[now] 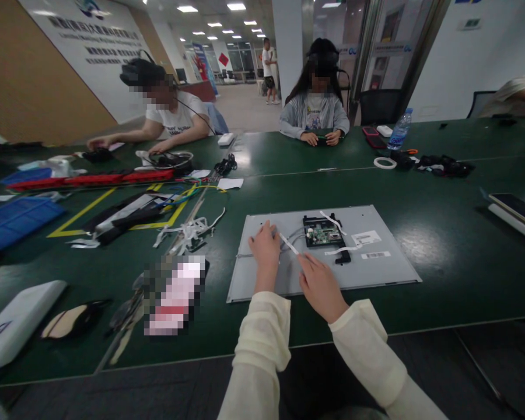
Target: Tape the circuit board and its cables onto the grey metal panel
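1. Before you: a long, dark-green table [271,189].
2. Centrally, near you, lies a flat, grey, rectangular panel [363,220].
3. To your left lie tangled white strips [193,233] and a blue plastic tray [20,219].
4. Far right stands a blue-capped, clear plastic bottle [401,131].

Both hands in view, close together, not touching. Left hand [265,251] sits farther out, fingers bent and pointing to the far side; its grip is hard to read. Left forearm [256,356] rises from the near edge, leaning slightly right; pale sleeve bunched in folds, wrist bare. Right hand [320,284] lies nearer and to the right, fingers angled far left, fingertips drawn into a pinch. Right forearm [371,356] slants in from near right, cuff loose.
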`<control>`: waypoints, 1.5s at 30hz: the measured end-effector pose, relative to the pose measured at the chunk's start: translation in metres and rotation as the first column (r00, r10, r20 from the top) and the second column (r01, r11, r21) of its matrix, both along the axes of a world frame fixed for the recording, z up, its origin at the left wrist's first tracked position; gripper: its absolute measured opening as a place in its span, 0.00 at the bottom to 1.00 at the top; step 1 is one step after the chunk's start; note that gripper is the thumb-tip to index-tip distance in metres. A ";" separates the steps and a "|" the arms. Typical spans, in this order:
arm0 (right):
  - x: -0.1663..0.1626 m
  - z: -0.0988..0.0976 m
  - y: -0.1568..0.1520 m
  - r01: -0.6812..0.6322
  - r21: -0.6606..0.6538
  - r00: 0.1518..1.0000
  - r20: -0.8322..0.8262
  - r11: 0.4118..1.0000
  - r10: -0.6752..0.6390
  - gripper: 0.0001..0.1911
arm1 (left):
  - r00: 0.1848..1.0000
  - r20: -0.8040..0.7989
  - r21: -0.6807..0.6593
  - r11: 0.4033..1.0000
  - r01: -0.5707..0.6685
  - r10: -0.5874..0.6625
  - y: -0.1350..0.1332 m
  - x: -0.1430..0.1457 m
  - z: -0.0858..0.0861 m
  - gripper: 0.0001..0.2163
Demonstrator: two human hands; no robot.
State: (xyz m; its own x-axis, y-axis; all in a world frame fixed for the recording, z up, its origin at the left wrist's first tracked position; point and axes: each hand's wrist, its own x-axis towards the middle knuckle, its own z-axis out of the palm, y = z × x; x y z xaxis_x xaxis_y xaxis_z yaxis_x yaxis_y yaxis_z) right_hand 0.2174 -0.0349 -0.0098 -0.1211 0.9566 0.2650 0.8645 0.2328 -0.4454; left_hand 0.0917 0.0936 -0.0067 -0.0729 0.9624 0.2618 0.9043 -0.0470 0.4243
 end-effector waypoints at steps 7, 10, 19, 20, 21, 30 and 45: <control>-0.001 -0.003 -0.001 -0.002 -0.005 1.000 0.005 1.000 0.002 0.23 | 1.000 -0.022 -0.002 1.000 0.004 -0.004 -0.001 0.000 0.001 0.18; 0.000 -0.001 -0.009 -0.016 -0.001 1.000 -0.017 1.000 0.016 0.23 | 0.999 -0.038 -0.002 1.000 0.005 -0.005 -0.001 0.001 0.002 0.19; 0.095 0.015 -0.007 0.122 0.087 0.965 -0.246 0.989 -0.097 0.19 | 0.998 -0.035 0.000 0.999 0.054 -0.054 -0.009 0.002 0.014 0.21; 0.112 0.014 0.001 0.165 0.093 0.954 -0.267 0.982 -0.136 0.19 | 0.997 -0.037 0.014 0.998 0.067 -0.067 -0.011 0.003 0.016 0.21; 0.128 0.013 0.009 0.202 0.075 0.942 -0.288 0.976 -0.173 0.19 | 0.996 -0.039 0.028 0.996 0.081 -0.079 -0.012 0.005 0.018 0.21; 0.166 -0.009 0.041 0.152 -0.223 0.904 -0.363 0.963 -0.227 0.20 | 0.985 -0.064 0.103 0.980 0.168 -0.162 -0.019 0.012 0.027 0.20; 0.163 -0.011 0.033 0.117 -0.204 0.830 -0.518 0.972 -0.209 0.20 | 0.975 -0.090 0.067 0.976 0.208 -0.202 -0.023 0.018 0.028 0.17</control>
